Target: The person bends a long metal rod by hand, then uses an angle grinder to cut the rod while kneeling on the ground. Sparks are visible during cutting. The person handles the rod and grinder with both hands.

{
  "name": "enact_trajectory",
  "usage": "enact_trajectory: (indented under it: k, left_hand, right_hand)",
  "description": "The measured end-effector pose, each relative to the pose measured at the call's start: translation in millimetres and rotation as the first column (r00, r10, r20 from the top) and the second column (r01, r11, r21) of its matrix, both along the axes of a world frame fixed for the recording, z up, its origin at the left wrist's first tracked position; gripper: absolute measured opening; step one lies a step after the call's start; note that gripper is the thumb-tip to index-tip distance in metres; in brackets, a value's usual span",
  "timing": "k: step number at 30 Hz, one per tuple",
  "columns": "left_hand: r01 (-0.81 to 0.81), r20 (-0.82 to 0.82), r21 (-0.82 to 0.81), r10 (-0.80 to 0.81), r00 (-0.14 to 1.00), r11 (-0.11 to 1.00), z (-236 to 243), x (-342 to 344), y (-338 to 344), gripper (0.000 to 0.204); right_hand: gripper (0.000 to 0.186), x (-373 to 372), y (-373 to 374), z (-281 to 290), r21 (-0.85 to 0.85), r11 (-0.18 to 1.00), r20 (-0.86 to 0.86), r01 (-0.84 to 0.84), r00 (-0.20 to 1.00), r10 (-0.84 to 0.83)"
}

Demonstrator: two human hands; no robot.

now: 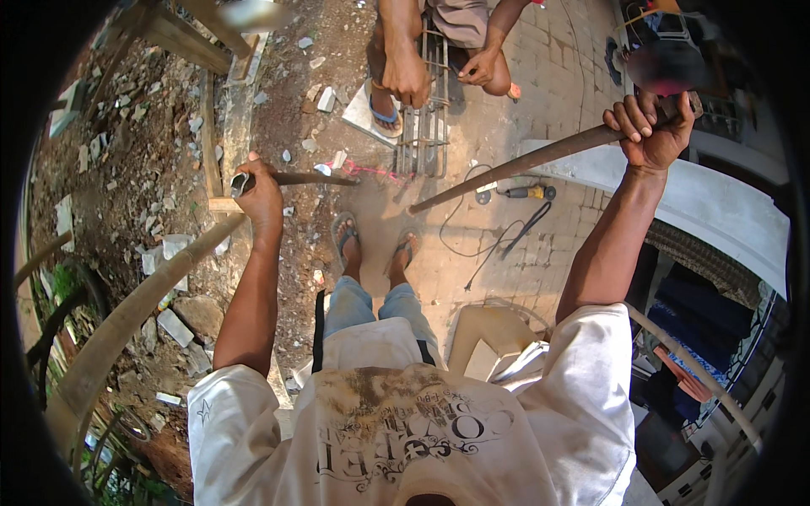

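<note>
On the far left I see rubble and broken stone point(173, 325) strewn over bare dirt, with a long pale bamboo pole point(126, 316) slanting up from the near left toward the middle of the scene. My left hand point(260, 196) is raised over that dirt, closed in a full fist around the left end of a short dark steel bar point(308, 179) that runs rightward from the grip; a metal fitting shows at the fist, but I cannot tell what it is. Below and near me, I see my own feet in sandals point(374, 244) on the ground where dirt meets brick paving, and my white printed shirt point(405, 430) fills the near edge. Farther off, in the middle, another person sits with both hands point(443, 72) on a rebar cage point(426, 118) that lies on the ground and stretches toward me; only their legs, hands and a blue sandal show. To the right of the cage, a yellow-handled power tool point(530, 192) lies on the paving with its black cord point(498, 240) looping nearer. My right hand point(651, 126) is up at the far right, fingers wrapped tightly around the upper end of a long steel rod point(523, 164), which slopes down leftward until its tip sits near the cage's near end. The two bars are well apart.
</note>
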State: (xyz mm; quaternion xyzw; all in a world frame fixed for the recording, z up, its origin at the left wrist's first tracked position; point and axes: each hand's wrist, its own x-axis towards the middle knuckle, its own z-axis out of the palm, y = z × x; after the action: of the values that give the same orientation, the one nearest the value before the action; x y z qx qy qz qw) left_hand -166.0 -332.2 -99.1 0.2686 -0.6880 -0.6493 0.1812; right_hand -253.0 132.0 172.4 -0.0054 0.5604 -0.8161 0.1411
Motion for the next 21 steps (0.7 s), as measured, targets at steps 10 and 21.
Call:
enact_trajectory:
  k: [10, 21]
  left_hand:
    - [0.155, -0.004, -0.019, -0.155, 0.988, 0.988, 9.2, 3.8, 24.3, 0.039]
    - [0.565, 0.068, -0.106, -0.561, 0.825, 0.819, 12.0, 17.3, 89.7, 0.038]
  right_hand:
    - [0.037, 240.0, -100.1, -130.0, 0.305, 0.700, -0.180, 0.645, 0.761, -0.623]
    - [0.033, 351.8, -113.9, -217.6, 0.732, 0.277, 0.041, 0.622, 0.366, -0.930]
